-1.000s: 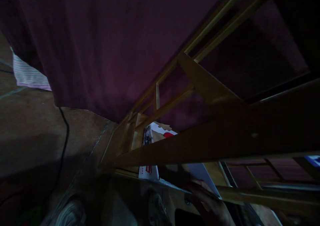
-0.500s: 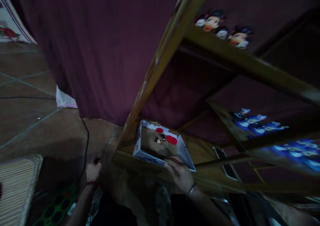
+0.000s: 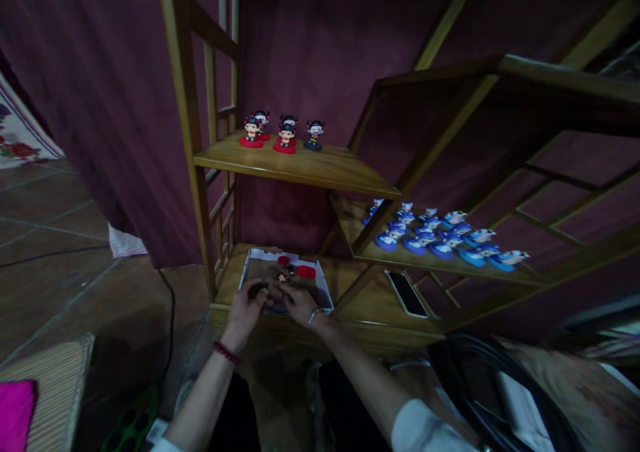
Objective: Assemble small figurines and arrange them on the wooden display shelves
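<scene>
A shallow white box [image 3: 327, 293] with a brown inside sits on the lowest shelf. In it lie a small doll-like figurine part [image 3: 283, 277] and red discs, a larger one [image 3: 306, 272] and a smaller one [image 3: 284, 260]. My left hand [image 3: 245, 313], with a red bead bracelet, is over the box's front left corner, its fingers closed around a small dark piece [image 3: 257, 291] that I cannot name. Over the front edge reaches my right hand [image 3: 300, 305], fingers stretched toward the figurine part. Whether they touch it is unclear.
Several figurines on red and dark bases [image 3: 286, 139] stand on the wooden shelf [image 3: 300, 165] above. Blue-and-white figurines [image 3: 420, 240] crowd the shelf to the right. A phone-like dark slab [image 3: 407, 294] lies right of the box. A black cable [image 3: 173, 305] crosses the floor at left.
My left hand has come from beside the shelf, over the floor, up to the box. My right hand has moved from the box's front rim inward. The view has swung toward the shelves.
</scene>
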Motion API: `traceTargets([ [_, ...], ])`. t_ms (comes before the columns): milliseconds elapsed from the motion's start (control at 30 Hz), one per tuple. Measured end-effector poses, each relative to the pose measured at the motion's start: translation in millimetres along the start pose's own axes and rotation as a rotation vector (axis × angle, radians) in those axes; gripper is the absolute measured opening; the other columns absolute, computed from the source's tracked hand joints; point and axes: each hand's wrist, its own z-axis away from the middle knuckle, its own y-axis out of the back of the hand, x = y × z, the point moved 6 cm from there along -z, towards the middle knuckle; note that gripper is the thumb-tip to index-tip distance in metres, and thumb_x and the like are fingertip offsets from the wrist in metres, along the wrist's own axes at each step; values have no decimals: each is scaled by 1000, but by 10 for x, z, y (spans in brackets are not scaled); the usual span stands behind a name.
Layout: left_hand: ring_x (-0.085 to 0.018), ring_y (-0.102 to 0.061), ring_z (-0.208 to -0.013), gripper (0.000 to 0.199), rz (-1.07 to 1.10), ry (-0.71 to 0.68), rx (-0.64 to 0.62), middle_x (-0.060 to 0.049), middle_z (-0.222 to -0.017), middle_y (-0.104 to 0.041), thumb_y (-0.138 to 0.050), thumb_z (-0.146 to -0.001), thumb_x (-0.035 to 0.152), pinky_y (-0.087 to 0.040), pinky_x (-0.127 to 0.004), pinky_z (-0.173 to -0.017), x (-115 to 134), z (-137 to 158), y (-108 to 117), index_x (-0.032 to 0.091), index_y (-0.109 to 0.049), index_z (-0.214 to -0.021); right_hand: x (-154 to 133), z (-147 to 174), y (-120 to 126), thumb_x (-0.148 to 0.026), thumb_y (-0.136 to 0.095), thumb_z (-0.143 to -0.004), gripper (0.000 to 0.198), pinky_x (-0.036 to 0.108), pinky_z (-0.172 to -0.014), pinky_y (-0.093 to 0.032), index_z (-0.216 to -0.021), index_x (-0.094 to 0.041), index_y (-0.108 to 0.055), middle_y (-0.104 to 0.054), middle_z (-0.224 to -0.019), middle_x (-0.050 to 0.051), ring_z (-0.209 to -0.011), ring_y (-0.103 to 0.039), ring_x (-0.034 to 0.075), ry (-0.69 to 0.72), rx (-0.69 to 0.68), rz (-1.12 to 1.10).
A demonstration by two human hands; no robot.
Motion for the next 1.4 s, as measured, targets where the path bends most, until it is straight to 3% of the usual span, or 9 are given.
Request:
traceTargets([
  [133,-12,-59,-67,29,-92,-68,-2,-6,-83,-64,-47,-71,9,-49,-22,-57,75,-221,-507,13,-57,-98,135,-115,105,-4,-41,-72,49,29,-85,-45,-117,-21,-50,-62,-106,4,-96,-58,18,-51,101,-109],
  [300,-14,-59,-86,39,-171,-163,2,-5,-92,-65,-40,-67,0,-47,-27,-76,21,-384,-705,16,-59,-97,332,-143,137,-2,-41,-69,56,29,-84,-46,-121,-22,-46,-63,-101,2,-92,-59,15,-123,162,-278],
  [633,-15,-60,-79,36,-315,-219,-72,-5,-87,-66,-47,-65,5,-47,-26,-71,-73,-534,-745,17,-59,-97,578,-204,119,-17,-49,-75,25,29,-81,-48,-99,-20,-58,-65,-95,3,-88,-60,15,-205,243,-400],
  [867,-16,-60,-73,34,-545,-224,84,-7,-80,-63,-47,-69,12,-45,-27,-69,3,-575,-685,12,-53,-103,706,-290,136,-22,-59,-69,24,28,-77,-48,-93,-19,-59,-67,-89,4,-83,-62,16,-251,275,-400],
  [1167,-21,-56,-95,39,-406,-247,-61,-8,-99,-63,-55,-62,9,-41,-29,-82,26,-668,-842,16,-58,-100,666,-451,275,-23,-55,-72,16,27,-77,-47,-87,-19,-61,-66,-87,3,-82,-61,15,-246,281,-303],
  [1400,-20,-60,-84,31,-351,-146,-14,-7,-86,-66,-57,-67,21,-45,-30,-75,-195,-867,-672,16,-59,-98,616,-576,218,-23,-44,-80,20,24,-69,-47,-87,-18,-62,-66,-81,2,-71,-61,13,-186,139,-336],
])
